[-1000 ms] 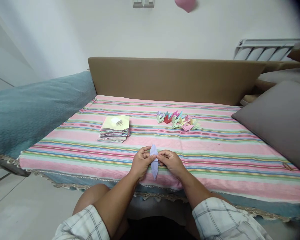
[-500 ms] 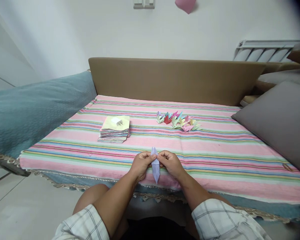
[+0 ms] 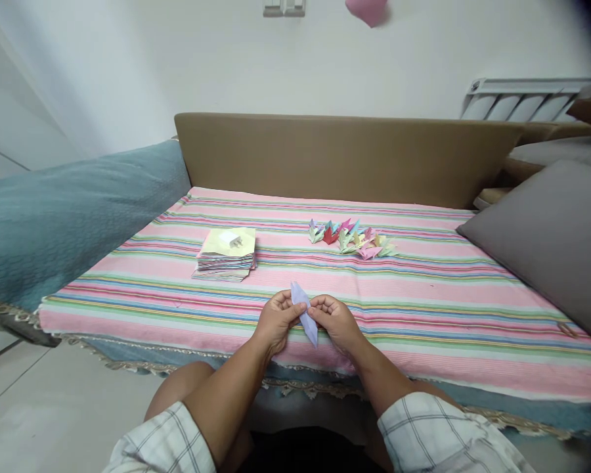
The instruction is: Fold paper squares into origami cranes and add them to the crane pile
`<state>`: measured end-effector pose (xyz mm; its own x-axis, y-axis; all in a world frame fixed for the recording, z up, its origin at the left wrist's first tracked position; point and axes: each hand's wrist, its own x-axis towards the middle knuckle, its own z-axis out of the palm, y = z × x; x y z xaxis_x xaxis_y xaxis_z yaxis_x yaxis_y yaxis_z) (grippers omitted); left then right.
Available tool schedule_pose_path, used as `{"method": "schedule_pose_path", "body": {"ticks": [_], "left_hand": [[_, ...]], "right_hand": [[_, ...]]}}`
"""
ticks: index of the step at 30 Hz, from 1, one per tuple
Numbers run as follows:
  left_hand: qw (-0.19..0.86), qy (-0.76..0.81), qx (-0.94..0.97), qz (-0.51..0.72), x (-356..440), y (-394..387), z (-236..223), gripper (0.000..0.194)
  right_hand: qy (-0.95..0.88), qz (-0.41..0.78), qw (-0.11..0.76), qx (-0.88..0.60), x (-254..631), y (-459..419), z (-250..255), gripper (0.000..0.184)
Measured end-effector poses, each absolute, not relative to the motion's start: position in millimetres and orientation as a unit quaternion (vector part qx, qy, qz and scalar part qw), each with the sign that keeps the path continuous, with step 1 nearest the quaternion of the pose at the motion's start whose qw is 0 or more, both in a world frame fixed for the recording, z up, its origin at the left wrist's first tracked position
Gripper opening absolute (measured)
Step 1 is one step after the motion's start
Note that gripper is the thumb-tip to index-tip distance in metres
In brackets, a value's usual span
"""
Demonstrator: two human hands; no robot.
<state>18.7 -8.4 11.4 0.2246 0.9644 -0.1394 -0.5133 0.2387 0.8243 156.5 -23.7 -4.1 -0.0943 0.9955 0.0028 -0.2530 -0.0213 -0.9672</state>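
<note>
A narrow folded piece of lavender origami paper (image 3: 309, 327) is pinched between both hands above the front of the striped cloth. It is pointed at both ends and slants, its far tip to the left. My left hand (image 3: 278, 320) is closed, thumb on top, gripping its left side near the middle. From the right, my right hand (image 3: 339, 320) pinches the opposite edge with thumb and finger. Beyond the hands lies a cluster of folded paper cranes (image 3: 349, 242) in several colours. To the left stands a stack of square paper (image 3: 225, 263).
A white plug adapter (image 3: 230, 238) rests on the stack. The striped cloth (image 3: 152, 299) covers the sofa seat. A grey cushion (image 3: 546, 230) leans at the right, and a brown backrest (image 3: 335, 161) rises behind. The blue-covered armrest (image 3: 93, 203) bounds the left.
The lavender paper has turned: its far tip swung left and its near tip right, and a broader, smooth face now shows. Both hands stayed nearly in place.
</note>
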Motion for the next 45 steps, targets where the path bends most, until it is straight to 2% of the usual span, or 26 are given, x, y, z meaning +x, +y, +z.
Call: {"method": "schedule_pose_path", "body": {"ticks": [7,9,13,15,19,22,28,32,42,45], "left_hand": [[0.688,0.344,0.354,0.532,21,-8,10,0.048],[0.649,0.361,0.362,0.564,21,-8,8,0.046],[0.522,0.423,0.429,0.604,20,-9,7,0.027],[0.534,0.432,0.451,0.570,20,-10,7,0.023],[0.620,0.375,0.418,0.548,24,-14,8,0.037],[0.658,0.347,0.375,0.552,27,-14,9,0.035],[0.691,0.366,0.326,0.530,20,-12,16,0.033],[0.701,0.365,0.338,0.511,13,-8,18,0.033],[0.727,0.357,0.379,0.447,9,-8,18,0.034],[0.735,0.350,0.382,0.436,9,-9,18,0.044]], "right_hand": [[-0.464,0.581,0.527,-0.411,156,-23,-6,0.030],[-0.470,0.548,0.544,-0.427,156,-23,-6,0.029],[-0.498,0.415,0.584,-0.489,157,-24,-3,0.025],[-0.530,0.343,0.582,-0.512,157,-27,0,0.021],[-0.657,0.185,0.548,-0.483,156,-33,3,0.011],[-0.725,0.107,0.511,-0.449,154,-35,5,0.013],[-0.737,0.125,0.517,-0.418,162,-33,4,0.024],[-0.781,0.165,0.472,-0.374,170,-29,2,0.033],[-0.800,0.193,0.426,-0.377,176,-30,5,0.027],[-0.786,0.213,0.443,-0.376,176,-29,2,0.023]]}}
